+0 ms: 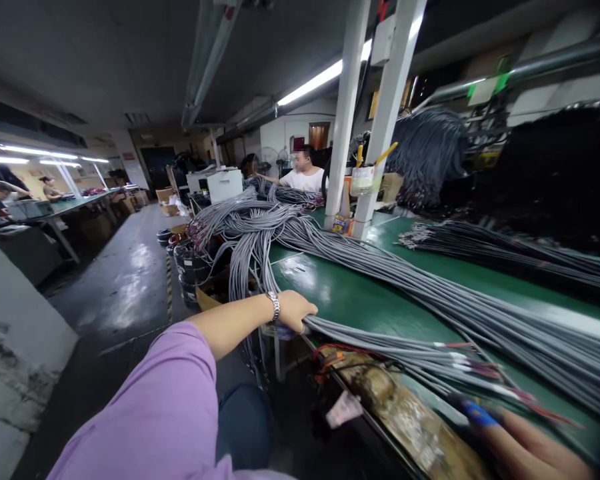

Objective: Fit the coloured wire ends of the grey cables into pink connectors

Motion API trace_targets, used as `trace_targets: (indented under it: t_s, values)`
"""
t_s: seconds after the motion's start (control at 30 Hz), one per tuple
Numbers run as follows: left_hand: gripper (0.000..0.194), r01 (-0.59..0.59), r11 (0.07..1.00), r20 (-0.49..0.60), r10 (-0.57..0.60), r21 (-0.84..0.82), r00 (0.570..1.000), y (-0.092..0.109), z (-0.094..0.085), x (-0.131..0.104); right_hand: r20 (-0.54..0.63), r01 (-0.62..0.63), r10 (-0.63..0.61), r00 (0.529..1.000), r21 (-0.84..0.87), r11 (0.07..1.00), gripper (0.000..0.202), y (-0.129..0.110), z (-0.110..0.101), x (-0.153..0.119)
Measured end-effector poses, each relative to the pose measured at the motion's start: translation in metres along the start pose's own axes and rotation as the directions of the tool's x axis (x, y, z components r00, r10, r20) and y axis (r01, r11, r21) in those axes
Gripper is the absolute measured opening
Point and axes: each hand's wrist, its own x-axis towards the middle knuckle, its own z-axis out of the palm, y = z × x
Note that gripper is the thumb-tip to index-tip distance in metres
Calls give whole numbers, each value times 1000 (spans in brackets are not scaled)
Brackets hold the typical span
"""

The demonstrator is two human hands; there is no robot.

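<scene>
My left hand (296, 311), with a metal-band watch (274, 305) on its wrist, is closed around a bundle of grey cables (375, 339) at the near edge of the green table. The bundle runs right along the table and ends in stripped tips with red and dark wires (530, 399). At the lower right, my right hand (530, 443) is near those ends, blurred by motion. Something blue and black covers its fingertips. Whether it grips anything is not clear. Beyond it lies a larger bundle of long grey cables (405, 280).
Along the near table edge is a brown tape-covered strip (400, 413). White posts (347, 113) rise from the table (325, 293). Black cables (510, 250) lie at the far right. A co-worker in white (305, 177) is behind the cable pile. Dark coils (190, 263) stand by the aisle.
</scene>
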Motion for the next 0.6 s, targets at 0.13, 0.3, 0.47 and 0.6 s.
trace_targets:
  t_s: [0.13,0.3,0.47,0.6]
  values:
    - [32,-14,1000,65,14,-1,998,5,-12,6,66,-138,130,989,133,981,36,-27,-11,-8]
    - [26,94,995,-11,-94,31,995,18,-14,10,70,-125,119,990,81,989,36,-39,-18,-13]
    - [27,251,966,-232,-259,-64,937,19,-25,-5,140,-33,25,990,54,998,34,-25,-18,-7]
    - [26,307,928,-426,-370,-210,826,19,-44,-24,88,57,-62,994,61,997,28,-26,-16,-12]
